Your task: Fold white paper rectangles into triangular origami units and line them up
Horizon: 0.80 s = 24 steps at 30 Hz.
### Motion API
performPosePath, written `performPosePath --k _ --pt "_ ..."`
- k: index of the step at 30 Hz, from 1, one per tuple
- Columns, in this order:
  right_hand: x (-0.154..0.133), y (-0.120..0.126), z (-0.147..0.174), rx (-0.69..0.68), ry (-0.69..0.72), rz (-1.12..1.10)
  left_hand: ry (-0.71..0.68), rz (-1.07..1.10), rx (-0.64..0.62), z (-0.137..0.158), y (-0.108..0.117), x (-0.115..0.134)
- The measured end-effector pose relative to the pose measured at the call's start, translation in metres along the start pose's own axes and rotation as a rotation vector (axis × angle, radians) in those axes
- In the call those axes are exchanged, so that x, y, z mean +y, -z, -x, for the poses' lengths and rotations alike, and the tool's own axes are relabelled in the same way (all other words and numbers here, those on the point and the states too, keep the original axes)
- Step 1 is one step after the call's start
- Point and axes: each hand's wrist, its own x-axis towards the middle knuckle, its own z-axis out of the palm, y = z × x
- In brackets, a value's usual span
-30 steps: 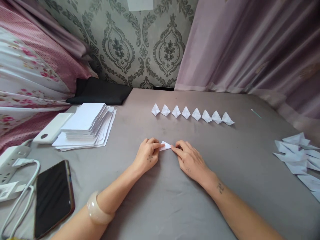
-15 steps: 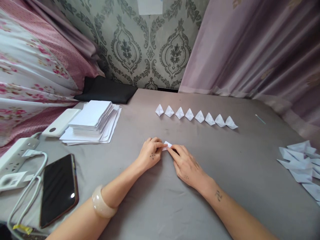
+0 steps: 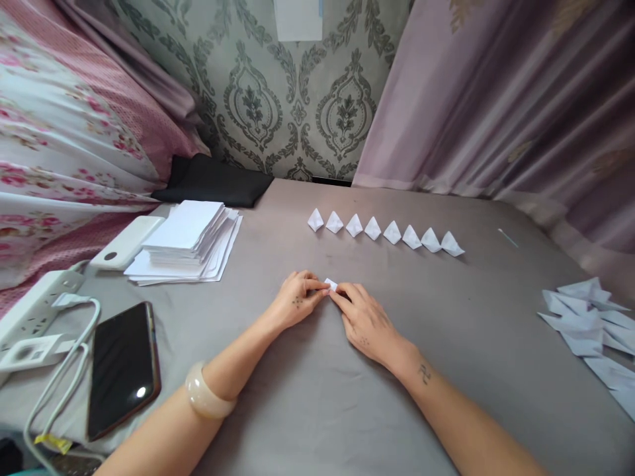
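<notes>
A small folded piece of white paper [image 3: 331, 284] lies between my two hands, over the middle of the grey cloth-covered table [image 3: 307, 396]. My left hand [image 3: 299, 299] pinches its left side with thumb and forefinger. From the right, the fingertips of my right hand [image 3: 366, 320] press on the same paper. Fingers cover much of it, so its full shape is hidden. Beyond my hands, several folded white paper boats [image 3: 373, 228] stand in a row that slants toward the right.
On the left are a stack of white paper [image 3: 181, 228], a white box-shaped device [image 3: 126, 243], a phone [image 3: 124, 367] and a power strip [image 3: 37, 307] with cables. Folded paper pieces [image 3: 580, 324] are heaped at the right edge. Farther back lie a black cloth [image 3: 213, 180] and a cotton swab [image 3: 508, 238].
The camera view has shifted slightly. My fingers have moved a little on the small paper, and both hands still hold it.
</notes>
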Motion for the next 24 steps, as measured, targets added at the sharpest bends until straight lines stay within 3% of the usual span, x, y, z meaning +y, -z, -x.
performPosePath --k 9,14,18,21,24 --pt "0.000 0.006 0.004 0.003 0.019 -0.045 -0.018 -0.034 0.028 0.000 -0.007 -0.005" --pt "-0.004 0.006 0.000 0.032 -0.023 -0.021 -0.051 0.005 -0.031 0.000 -0.002 -0.008" --pt "0.007 0.000 -0.010 0.087 -0.049 -0.153 -0.094 0.035 -0.062 0.001 0.003 -0.009" --pt "0.020 -0.008 -0.019 0.152 -0.202 -0.341 -0.102 0.015 -0.024 0.003 0.001 -0.012" --pt "0.024 -0.013 -0.024 0.187 -0.295 -0.329 -0.113 -0.009 0.045 0.004 -0.004 -0.017"
